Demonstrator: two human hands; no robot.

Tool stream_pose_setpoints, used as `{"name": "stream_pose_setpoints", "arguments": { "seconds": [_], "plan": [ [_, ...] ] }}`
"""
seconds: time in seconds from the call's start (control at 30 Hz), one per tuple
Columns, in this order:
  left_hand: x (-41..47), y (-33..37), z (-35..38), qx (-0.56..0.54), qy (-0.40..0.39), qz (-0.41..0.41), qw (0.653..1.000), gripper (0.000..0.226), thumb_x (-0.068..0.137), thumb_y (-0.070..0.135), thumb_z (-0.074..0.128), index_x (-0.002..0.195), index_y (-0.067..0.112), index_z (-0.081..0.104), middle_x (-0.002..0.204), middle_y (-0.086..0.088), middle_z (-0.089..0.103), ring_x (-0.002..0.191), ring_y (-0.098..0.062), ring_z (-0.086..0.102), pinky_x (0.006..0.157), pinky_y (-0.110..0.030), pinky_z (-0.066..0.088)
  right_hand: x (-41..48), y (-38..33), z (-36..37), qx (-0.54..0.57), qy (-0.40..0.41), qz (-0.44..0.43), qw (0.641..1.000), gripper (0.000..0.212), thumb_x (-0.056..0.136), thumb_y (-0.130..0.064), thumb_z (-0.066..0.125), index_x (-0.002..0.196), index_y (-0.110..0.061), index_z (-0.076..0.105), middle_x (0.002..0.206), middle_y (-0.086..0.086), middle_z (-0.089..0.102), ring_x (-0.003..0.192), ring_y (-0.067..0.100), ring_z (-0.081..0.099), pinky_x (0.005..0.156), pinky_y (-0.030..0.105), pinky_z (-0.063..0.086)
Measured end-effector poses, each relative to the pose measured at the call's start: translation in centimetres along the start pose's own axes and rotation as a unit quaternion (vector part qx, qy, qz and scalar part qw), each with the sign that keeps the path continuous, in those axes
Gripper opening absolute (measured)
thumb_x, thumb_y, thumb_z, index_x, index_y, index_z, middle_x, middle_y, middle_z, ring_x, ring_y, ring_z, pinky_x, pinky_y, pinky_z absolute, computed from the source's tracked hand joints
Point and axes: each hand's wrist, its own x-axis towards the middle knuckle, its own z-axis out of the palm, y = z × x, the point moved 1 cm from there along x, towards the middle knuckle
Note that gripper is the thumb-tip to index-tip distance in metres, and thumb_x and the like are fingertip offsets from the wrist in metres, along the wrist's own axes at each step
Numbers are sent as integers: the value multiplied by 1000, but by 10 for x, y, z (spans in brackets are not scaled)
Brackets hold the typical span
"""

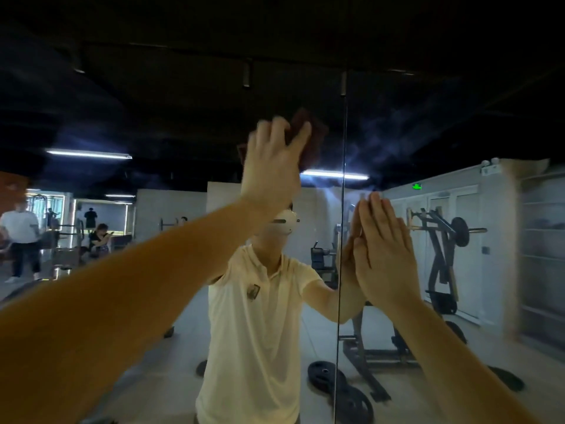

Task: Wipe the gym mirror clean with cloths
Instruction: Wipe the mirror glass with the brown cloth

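My left grip is up high and holds the dark red cloth against the mirror, with the fingers bent over it. Lower, to its right, my right grip rests flat on the glass with straight fingers, just beside the seam.

The left forearm and right forearm are bare from the picture's edge to the wrist. The left hand and right hand are bare as well. The mirror reflects what is worn: a pale cream polo shirt with a soft fold-down collar and a short sleeve. A small dark badge, angular and tilted, sits on the chest. A white headset with a smooth rounded shell and a thin dark line along its side covers the eyes. Blur softens the left hand's outline.
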Motion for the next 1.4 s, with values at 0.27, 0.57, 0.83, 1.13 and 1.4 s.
{"name": "stream_pose_setpoints", "arguments": {
  "seconds": [0.27, 0.57, 0.83, 1.13, 1.4],
  "plan": [
    [-198, 17, -19, -44, -204, 329, 921, 91, 71, 34, 88, 150, 25, 44, 130, -4, 49, 119, -25, 47, 104, -45, 53, -3, -10, -5, 5, -41, 46, 998, 77, 99, -21, 43, 162, -24, -2, 171, 1, -9, 158, 19, -10, 126, 43, -4],
    [-59, -154, -64, 123, -36, -12, 992, 72, 96, 28, 66, 158, 12, 33, 132, -27, 45, 114, -41, 49, 96, -53, 49, -3, -28, 8, 10, -14, 117, 993, 66, 107, -26, 41, 164, -13, 13, 172, 9, 7, 159, 27, 4, 127, 55, 15],
    [-223, -86, -43, -11, -95, 11, 995, 90, 80, 36, 80, 155, 9, 37, 115, -17, 54, 100, -30, 54, 83, -45, 55, -16, -53, 24, 15, -6, 142, 990, 73, 101, -44, 23, 165, -14, 5, 173, 4, -3, 159, 21, -6, 129, 49, 6],
    [-119, -178, -88, 33, -62, -32, 997, 40, 103, 37, 56, 143, 29, 54, 119, -15, 60, 104, -31, 57, 94, -47, 48, -25, -55, 14, 2, -41, 116, 992, 72, 101, -44, 23, 165, -14, 7, 173, 7, -1, 159, 24, -3, 129, 49, 6],
    [-155, -70, -33, 10, -15, -66, 998, 70, 92, 33, 63, 154, 9, 41, 124, -23, 50, 106, -35, 44, 90, -45, 41, -44, -51, 11, 42, -39, 70, 996, 63, 106, -20, 34, 164, -14, 11, 172, 4, 3, 159, 21, 0, 128, 51, 11]
  ]
}}
